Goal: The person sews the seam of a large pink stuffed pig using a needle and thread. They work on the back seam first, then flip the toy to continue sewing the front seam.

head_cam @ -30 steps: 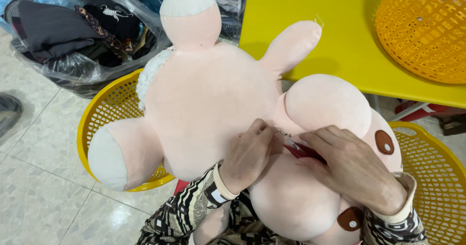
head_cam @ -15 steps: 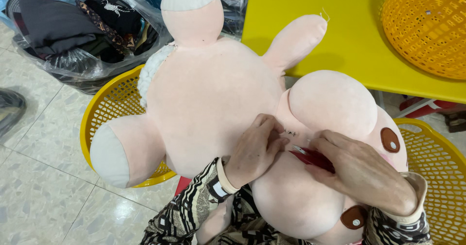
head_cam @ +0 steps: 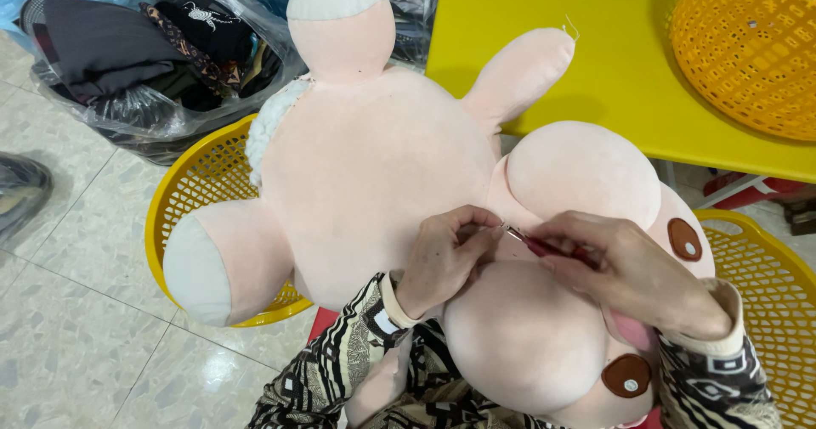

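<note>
Left hand (head_cam: 442, 263): fingers pressed together, pinching the neck seam of one pale pink plush toy (head_cam: 374, 166) lying across the lap. Right hand (head_cam: 633, 280): pinching one small red tool (head_cam: 540, 244), tip at that seam; work seemingly midway. Near left, right: two yellow baskets (head_cam: 191, 195) (head_cam: 769, 297). Far: third basket (head_cam: 748, 47) on one yellow table (head_cam: 612, 64); one clothes bag (head_cam: 136, 55).

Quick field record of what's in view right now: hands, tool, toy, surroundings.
left hand: pinches the fabric at the plush toy's neck seam
right hand: grips a thin red tool
red tool: metal tip at the seam, beside the left fingers
plush toy: large, pale pink, lying on the person's lap
yellow baskets: one under the toy, others at right
yellow table: behind the toy
</note>
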